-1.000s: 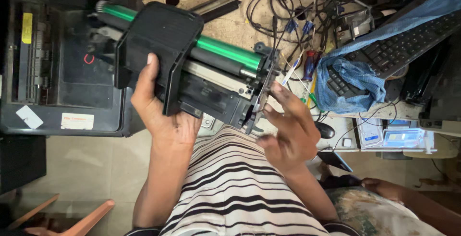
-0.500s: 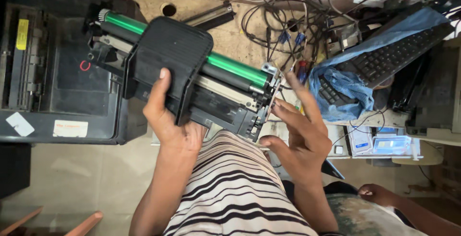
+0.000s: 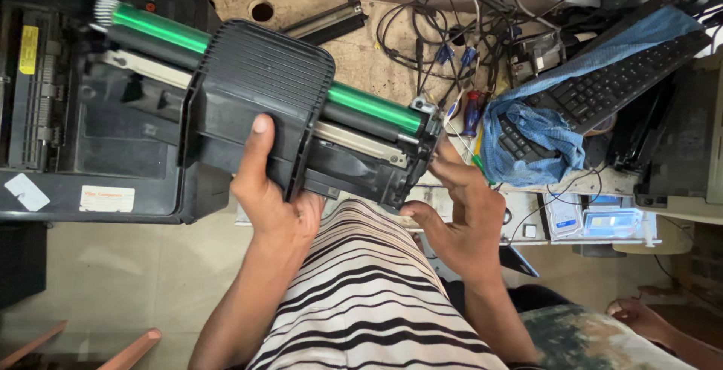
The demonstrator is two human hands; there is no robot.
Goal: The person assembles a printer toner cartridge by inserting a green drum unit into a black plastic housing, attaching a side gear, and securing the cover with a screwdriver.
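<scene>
The left hand (image 3: 273,203) is clamped on the black toner cartridge (image 3: 260,110), thumb pressed on its ribbed housing, holding it above the open printer (image 3: 83,136) and lap. The right hand (image 3: 461,215) has its fingers spread, fingertips touching the cartridge's right end beside the green drum (image 3: 373,106). A keyboard (image 3: 625,76) lies on the tabletop (image 3: 361,53).

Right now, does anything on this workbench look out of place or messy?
Yes. A blue cloth lies bunched over one end of the black keyboard, and black cables sprawl in a tangle behind the toner cartridge held in both hands.
</scene>
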